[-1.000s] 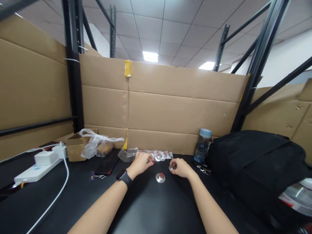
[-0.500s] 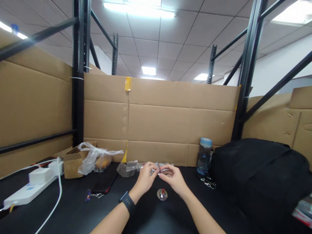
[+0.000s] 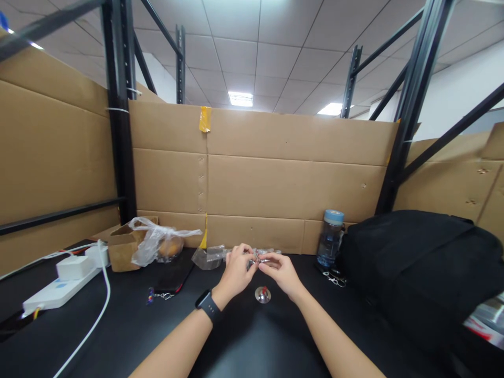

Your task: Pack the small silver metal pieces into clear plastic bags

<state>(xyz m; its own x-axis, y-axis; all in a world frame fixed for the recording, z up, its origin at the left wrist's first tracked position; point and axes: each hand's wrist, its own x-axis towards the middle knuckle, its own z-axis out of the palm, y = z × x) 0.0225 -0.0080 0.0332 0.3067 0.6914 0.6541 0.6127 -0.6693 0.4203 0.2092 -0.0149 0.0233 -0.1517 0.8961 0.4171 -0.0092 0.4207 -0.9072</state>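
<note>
My left hand (image 3: 239,269), with a dark watch (image 3: 208,304) on its wrist, is closed in a pinch over the middle of the black table. Close against it, my right hand (image 3: 280,271) is pinched too. Between the fingertips is a small shiny piece, mostly covered, whose kind I cannot make out. Just below the hands a round silver metal disc (image 3: 262,295) with a red bit on top lies on the table. Behind the fingers lie crumpled clear plastic bags (image 3: 216,254), partly hidden by my hands.
At left are a white power strip (image 3: 59,291) with a cable, a small cardboard box (image 3: 123,249), a plastic bag holding round orange items (image 3: 170,249), and a dark pouch (image 3: 173,278). A water bottle (image 3: 329,241) and black backpack (image 3: 421,273) stand right. Cardboard (image 3: 255,189) walls the back.
The view has tipped downward, so everything sits higher in the picture. Both hands stay together at the small piece, with only slight finger movement. The metal disc stays on the table.
</note>
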